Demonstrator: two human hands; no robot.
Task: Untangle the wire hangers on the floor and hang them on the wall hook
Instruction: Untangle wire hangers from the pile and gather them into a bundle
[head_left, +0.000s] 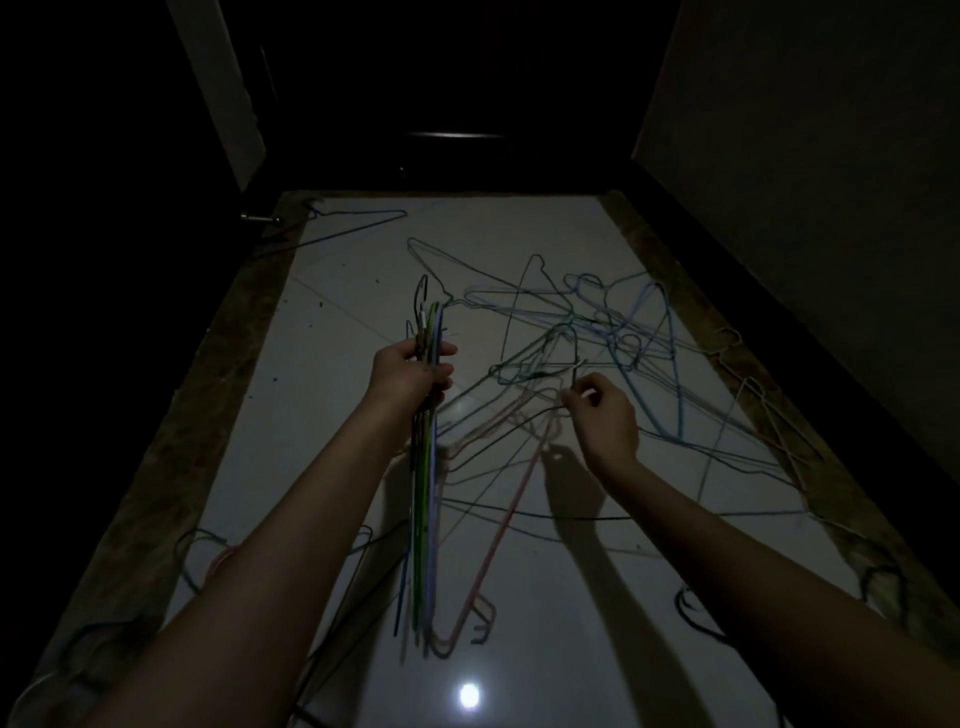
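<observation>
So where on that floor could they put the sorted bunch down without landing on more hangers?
Bare white floor lies left of the left hand, out to the brown border strip. Another patch sits near the light glare, between the forearms. Right of the right hand, the tangled hangers crowd everything.

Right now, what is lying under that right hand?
Under the right hand lie tangled wire hangers on the pale floor, plus its shadow. Wires directly beneath the palm are hidden.

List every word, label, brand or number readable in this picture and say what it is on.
None: no readable text shows anywhere. The wire hangers bundled in the left hand, the tangled hangers on the tiled floor and the dark walls carry no visible print in this dim view.
</observation>
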